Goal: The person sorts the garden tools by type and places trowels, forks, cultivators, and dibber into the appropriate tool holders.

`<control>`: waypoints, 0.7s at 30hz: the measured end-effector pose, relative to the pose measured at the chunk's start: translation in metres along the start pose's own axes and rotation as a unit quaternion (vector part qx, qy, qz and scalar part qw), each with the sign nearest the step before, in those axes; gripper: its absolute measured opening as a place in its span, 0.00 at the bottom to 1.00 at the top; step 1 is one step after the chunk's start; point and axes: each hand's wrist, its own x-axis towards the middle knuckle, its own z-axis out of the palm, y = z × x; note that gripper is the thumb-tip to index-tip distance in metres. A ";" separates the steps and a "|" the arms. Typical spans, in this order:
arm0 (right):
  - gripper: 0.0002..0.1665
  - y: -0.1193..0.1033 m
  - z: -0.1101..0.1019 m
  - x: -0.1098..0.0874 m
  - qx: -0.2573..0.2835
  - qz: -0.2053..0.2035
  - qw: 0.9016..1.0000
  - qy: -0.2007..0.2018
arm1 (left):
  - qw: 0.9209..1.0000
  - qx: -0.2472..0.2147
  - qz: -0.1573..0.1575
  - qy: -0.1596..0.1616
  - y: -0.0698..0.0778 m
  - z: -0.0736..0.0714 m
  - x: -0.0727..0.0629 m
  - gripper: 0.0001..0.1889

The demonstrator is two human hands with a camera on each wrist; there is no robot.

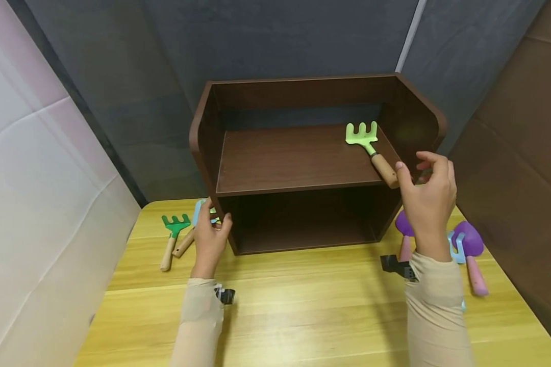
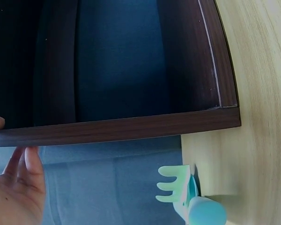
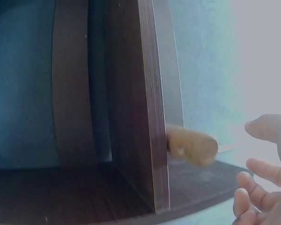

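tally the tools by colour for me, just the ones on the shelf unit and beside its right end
Light green rake: 1
Purple-headed shovels: 2
Light blue pronged tool, partly hidden: 1
Total in view: 4

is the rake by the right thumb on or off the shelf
On the shelf: the light green rake lies on its upper level, handle end jutting past the front edge; the right hand isn't gripping it.
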 end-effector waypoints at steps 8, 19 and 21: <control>0.25 0.014 -0.014 0.001 -0.009 0.023 1.000 0.017 | 1.000 0.000 0.008 0.009 0.001 -0.007 0.000 0.27; 0.25 0.046 -0.029 -0.001 -0.029 0.060 0.997 0.035 | 1.000 -0.004 0.007 0.007 -0.001 -0.007 -0.001 0.27; 0.26 0.051 -0.032 -0.002 -0.031 0.065 0.997 0.038 | 1.000 -0.006 0.009 0.006 -0.001 -0.007 -0.001 0.27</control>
